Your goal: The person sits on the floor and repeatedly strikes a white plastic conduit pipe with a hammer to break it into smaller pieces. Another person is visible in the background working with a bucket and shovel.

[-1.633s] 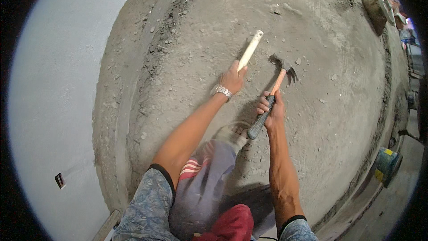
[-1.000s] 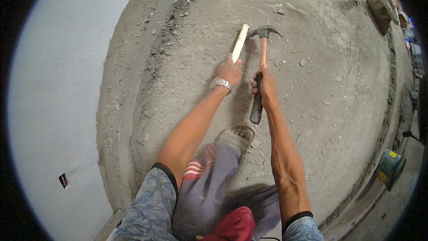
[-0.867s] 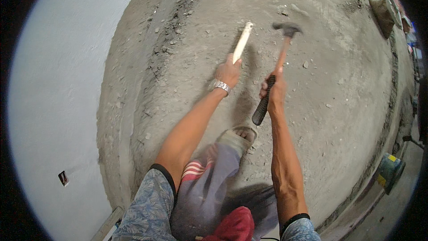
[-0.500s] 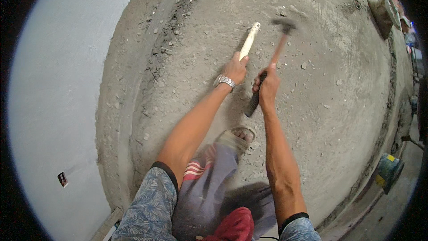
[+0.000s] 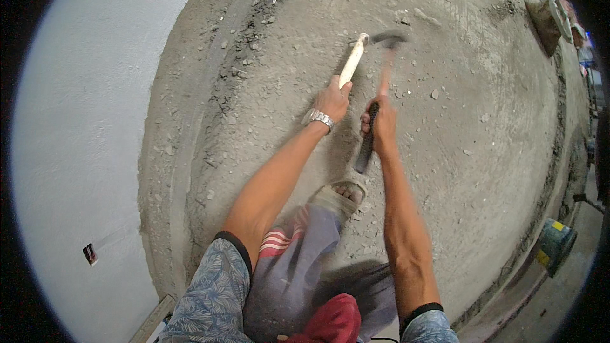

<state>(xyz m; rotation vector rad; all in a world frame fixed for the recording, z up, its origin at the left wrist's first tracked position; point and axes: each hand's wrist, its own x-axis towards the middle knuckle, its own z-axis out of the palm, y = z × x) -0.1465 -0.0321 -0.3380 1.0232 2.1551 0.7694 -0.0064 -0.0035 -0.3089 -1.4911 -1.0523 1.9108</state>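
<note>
While the left hand (image 5: 331, 100) has its fingers wrapped round a pale, smooth, round-ended stick (image 5: 352, 65), the right hand (image 5: 384, 124) grips a claw hammer (image 5: 368, 140): black textured grip, orange-brown shaft, dark curved head, blurred, at the stick's far end, contact uncertain. Beneath: rough grey floor (image 5: 464, 178), grit-strewn, spanning from smooth pale wall (image 5: 82, 121) to dark groove (image 5: 561, 98); yellow-patched dark container (image 5: 556, 249) beyond.

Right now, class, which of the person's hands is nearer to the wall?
Left. The left hand, holding the pale stick, is to the right of the wall; the right hand, holding the hammer, is farther right.
</note>
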